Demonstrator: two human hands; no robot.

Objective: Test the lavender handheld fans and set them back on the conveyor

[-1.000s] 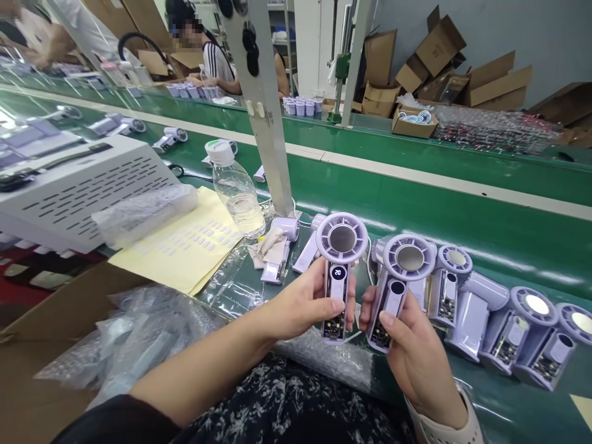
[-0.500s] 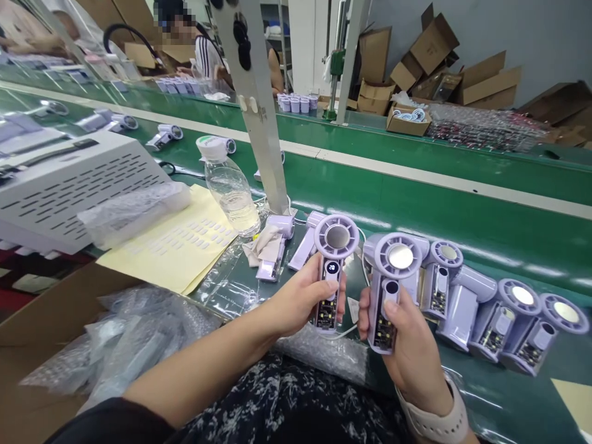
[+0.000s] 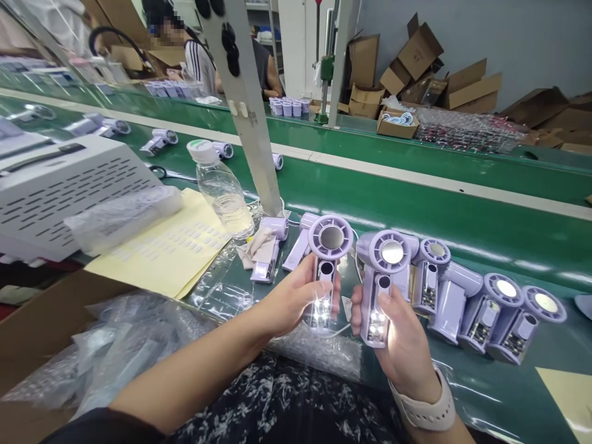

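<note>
Clear plastic packaging (image 3: 134, 345) spills from a cardboard box, nearer than the bottle (image 3: 226, 200) and left of it. To the bottle's right and nearer, the left hand (image 3: 300, 293) clasps a lilac handheld fan (image 3: 327, 256), its thumb pressed over the handle's front; farther right of the bottle, the right hand (image 3: 407, 336) grips a second fan (image 3: 383, 277) likewise. White lights glow low on both handles. Well right of the bottle, more fans (image 3: 448, 302) lie along the green desk (image 3: 483, 391). Just left of the bottle is a yellow sheet (image 3: 161, 277); just right, a crumpled cloth (image 3: 259, 248). Beyond the bottle stand a metal post (image 3: 254, 135) and, far off, a co-worker in a striped sleeve (image 3: 197, 65).
</note>
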